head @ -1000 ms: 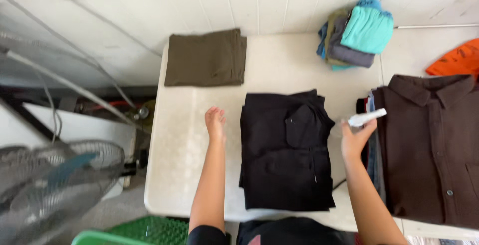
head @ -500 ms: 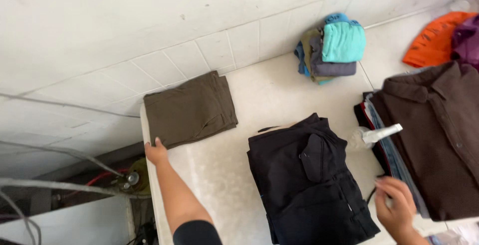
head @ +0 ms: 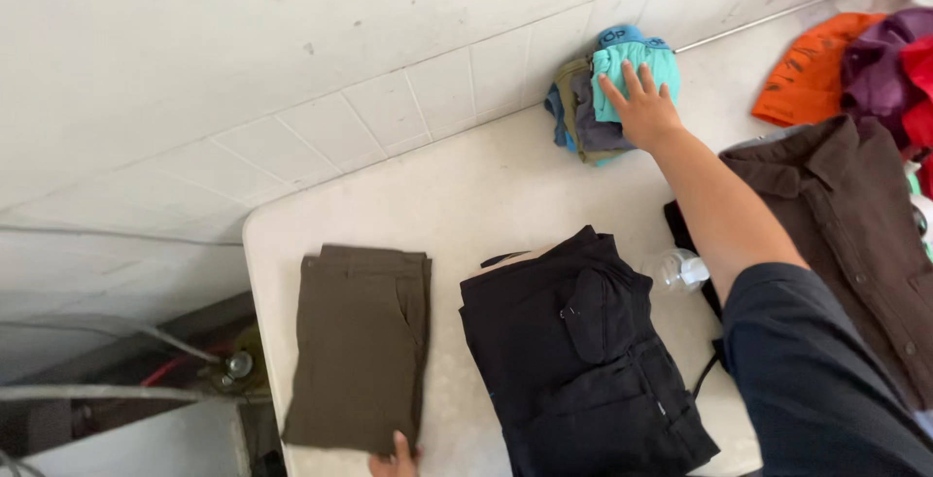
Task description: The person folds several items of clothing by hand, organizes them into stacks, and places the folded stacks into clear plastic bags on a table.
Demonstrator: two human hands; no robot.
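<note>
So here's where we're at with the laundry on the white surface (head: 486, 195). Two pieces already look done: the olive-brown trousers (head: 362, 346) are folded into a neat rectangle near the left edge, and the black trousers (head: 583, 360) sit folded just beside them, toward the middle. Our left hand (head: 395, 459) is barely in view at the bottom edge, fingertips touching the near end of the olive pair; we can't tell whether those fingers are curled or flat since most of the hand is cut off.

Our right hand (head: 643, 108) is stretched out to the far side, resting on the small stack of folded pieces (head: 603, 98) against the tiled wall, teal one on top. The fingers are spread open and lying flat on the teal cloth, not pinching anything.

What looks left, going by the pictures: the dark brown button shirt (head: 855, 234) is lying open and unfolded on the right, partly under our sleeve, and past it there's a loose heap of orange, purple and red clothes (head: 855, 69) that isn't sorted at all. A small clear spray bottle (head: 680, 269) lies between the black trousers and the shirt.

We'd guess we're somewhere around the middle, folded stuff to the left and back, the messy lot waiting on the right
</note>
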